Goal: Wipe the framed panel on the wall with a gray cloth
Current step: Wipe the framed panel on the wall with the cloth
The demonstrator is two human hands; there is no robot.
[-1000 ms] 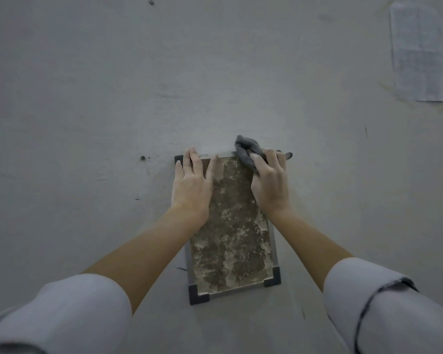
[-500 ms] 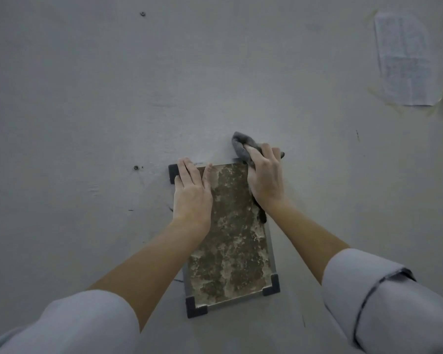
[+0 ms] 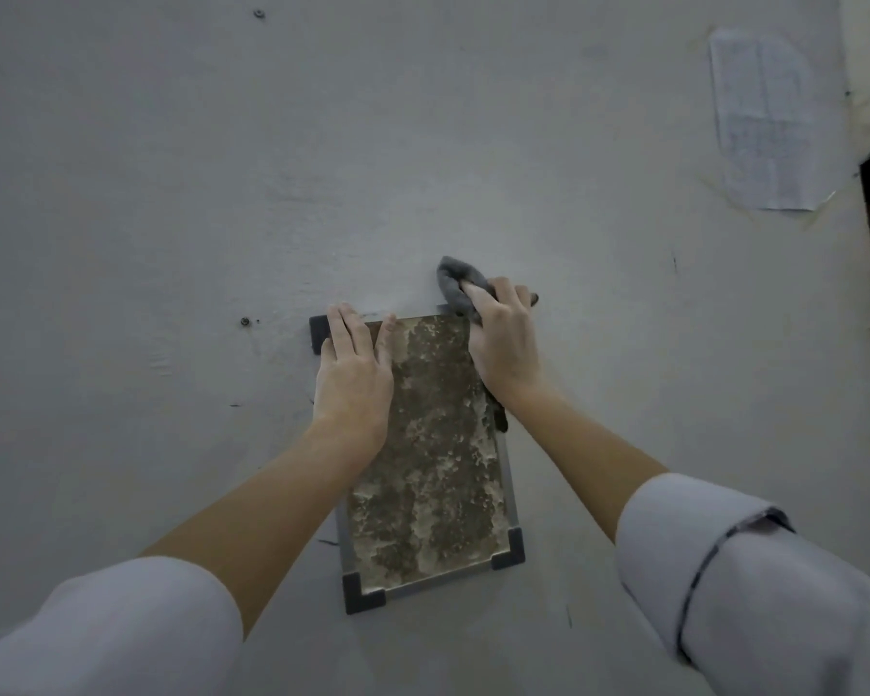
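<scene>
Gray cloth (image 3: 457, 286) gripped at framed panel's (image 3: 433, 444) top corner

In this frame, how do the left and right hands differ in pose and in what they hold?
The left hand lies flat with straight fingers; the right hand has curled fingers. The left hand holds nothing; the right hand grips the cloth. The left hand covers the upper left of the panel; the right hand sits at its upper right corner, cloth poking past the top edge. Both touch the panel near its top.
</scene>
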